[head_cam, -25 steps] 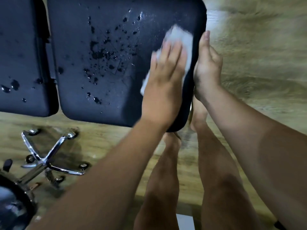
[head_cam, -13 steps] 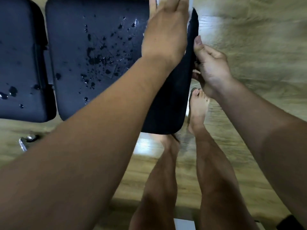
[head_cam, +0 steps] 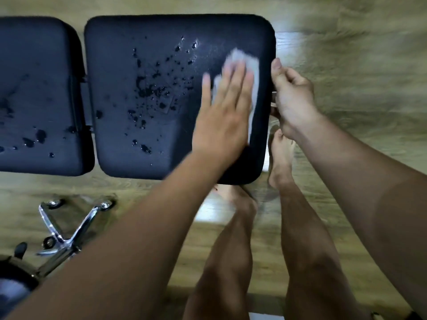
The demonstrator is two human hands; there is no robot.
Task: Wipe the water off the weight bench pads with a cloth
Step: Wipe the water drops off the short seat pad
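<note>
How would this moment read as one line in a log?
left hand flat on cloth, wiping right pad | right hand gripping pad edge | droplets remain on both pads

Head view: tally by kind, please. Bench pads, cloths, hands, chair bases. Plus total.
Bench pads: 2, the wet right pad and the left pad, also spotted with water
Cloths: 1, white cloth pressed flat under the left hand
Hands: 2, with the right hand gripping the right pad's edge
Chair bases: 1, chrome chair base on the floor
Total: 6
</note>
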